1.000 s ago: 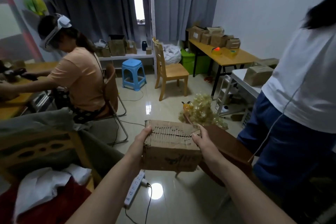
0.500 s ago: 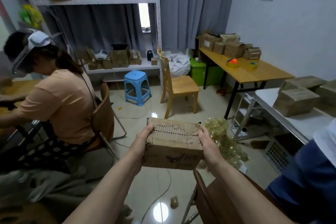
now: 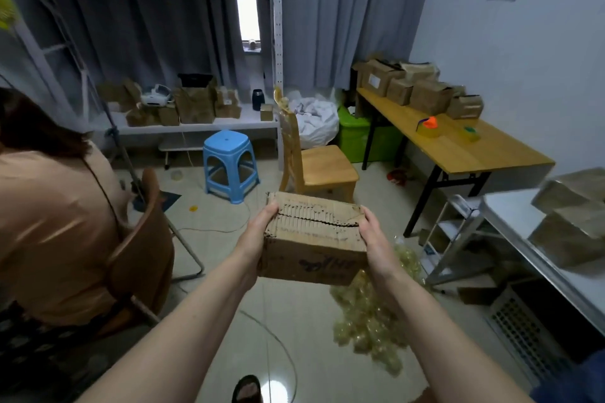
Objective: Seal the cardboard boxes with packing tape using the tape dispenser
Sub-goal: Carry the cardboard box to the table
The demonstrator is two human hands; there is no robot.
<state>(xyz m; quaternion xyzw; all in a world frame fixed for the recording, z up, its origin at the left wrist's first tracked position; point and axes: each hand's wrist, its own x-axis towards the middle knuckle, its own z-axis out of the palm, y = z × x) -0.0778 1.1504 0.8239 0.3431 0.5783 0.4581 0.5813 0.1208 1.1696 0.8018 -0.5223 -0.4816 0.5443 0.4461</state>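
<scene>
Cardboard box point(image 3: 312, 240) was carried in mid-air above the floor, left hand point(image 3: 258, 232) and right hand point(image 3: 376, 239) clamping its ends. Top seam gaped untaped; level carriage toward the wooden table point(image 3: 458, 147) appeared advisable.

The seated person in the peach shirt point(image 3: 55, 222) at nine o'clock is cut off by the left edge — the dark scrawl on the worn brown cardboard box point(image 3: 312, 240) is unreadable.
</scene>
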